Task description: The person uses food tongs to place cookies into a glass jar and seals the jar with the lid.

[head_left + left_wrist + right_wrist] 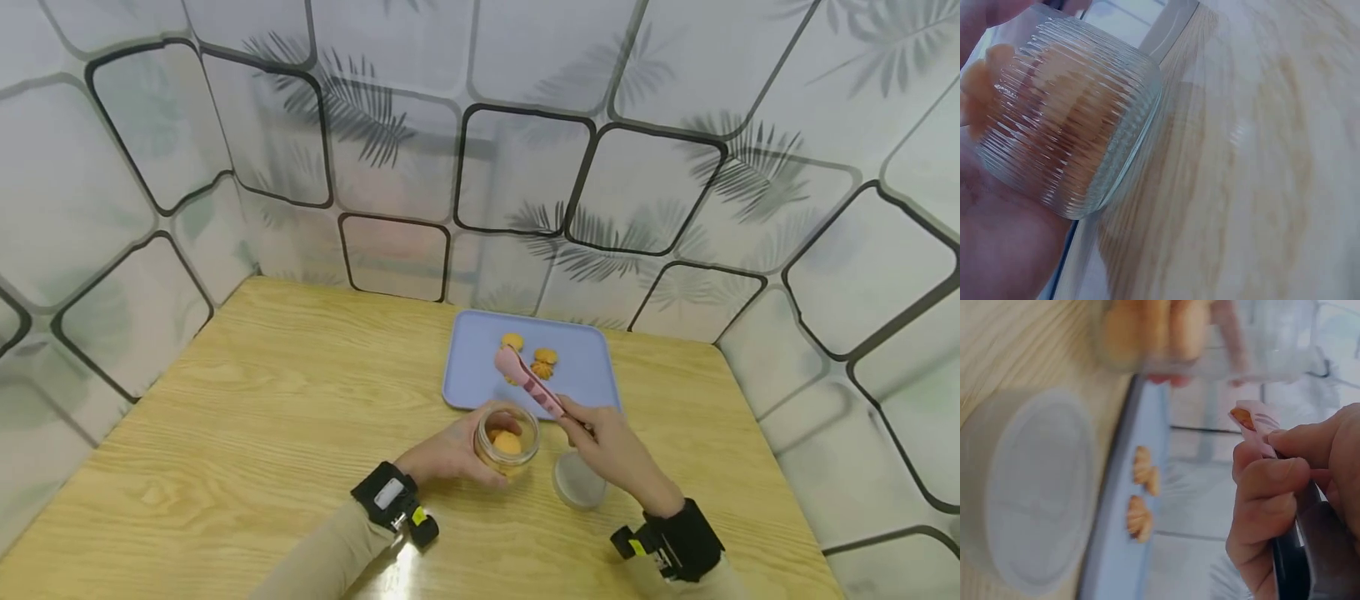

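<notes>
My left hand (pixel 450 454) grips a ribbed clear glass jar (pixel 1072 119) from the side, tilted, its mouth facing up toward the head camera. Several golden cookies (pixel 507 442) lie inside it. In my right hand (pixel 615 446) is a pair of pink tongs (pixel 534 385) with dark handles. Their tips are pressed together, and the right wrist view shows a piece of cookie (pixel 1243 417) between them. The tongs' tips hover over a blue tray (pixel 472 371), where several swirl-shaped cookies (pixel 543 369) rest.
A round whitish lid (pixel 580 481) lies on the wooden table (pixel 300 367) beside the jar, below my right hand. Patterned curtain-like sheets (pixel 397 258) enclose the table's back and sides. The tray stands near the back edge.
</notes>
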{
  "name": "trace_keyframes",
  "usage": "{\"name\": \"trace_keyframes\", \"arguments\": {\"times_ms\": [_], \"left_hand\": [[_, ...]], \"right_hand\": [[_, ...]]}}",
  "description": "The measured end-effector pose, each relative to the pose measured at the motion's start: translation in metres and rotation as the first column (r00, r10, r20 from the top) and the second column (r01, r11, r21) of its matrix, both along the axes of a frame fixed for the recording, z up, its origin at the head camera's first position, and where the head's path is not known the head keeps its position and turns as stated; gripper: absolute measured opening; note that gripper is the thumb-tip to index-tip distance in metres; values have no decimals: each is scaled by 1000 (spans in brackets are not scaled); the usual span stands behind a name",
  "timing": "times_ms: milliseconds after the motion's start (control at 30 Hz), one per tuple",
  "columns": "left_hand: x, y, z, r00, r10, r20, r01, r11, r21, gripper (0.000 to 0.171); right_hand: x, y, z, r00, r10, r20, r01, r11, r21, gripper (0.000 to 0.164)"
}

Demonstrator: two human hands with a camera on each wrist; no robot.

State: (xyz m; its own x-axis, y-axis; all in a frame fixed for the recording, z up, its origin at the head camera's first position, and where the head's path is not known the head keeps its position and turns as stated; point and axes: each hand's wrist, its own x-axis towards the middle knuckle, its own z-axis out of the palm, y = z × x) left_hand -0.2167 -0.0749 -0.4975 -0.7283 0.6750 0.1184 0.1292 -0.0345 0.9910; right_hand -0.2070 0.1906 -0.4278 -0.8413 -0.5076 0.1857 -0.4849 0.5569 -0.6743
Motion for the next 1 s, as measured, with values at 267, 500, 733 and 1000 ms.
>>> {"name": "trace_keyframes", "arguments": {"times_ms": [267, 500, 733, 1000], "left_hand": [[1, -2, 1, 1000, 6, -6, -6, 1000, -8, 93], [1, -3, -1, 1000, 8, 25, -8, 1000, 4, 98], [-1, -5, 2, 1000, -9, 25, 9, 1000, 2, 92], [-1, -2, 1, 1000, -2, 25, 2, 1000, -2, 92]], "right_hand": [[36, 11, 29, 998, 56, -24, -58, 993, -107, 35], [52, 33, 33, 976, 217, -37, -219, 973, -78, 36], [53, 40, 27, 959, 280, -52, -283, 956, -80, 38], [56, 35, 28, 957, 288, -33, -290, 954, -82, 39]]}}
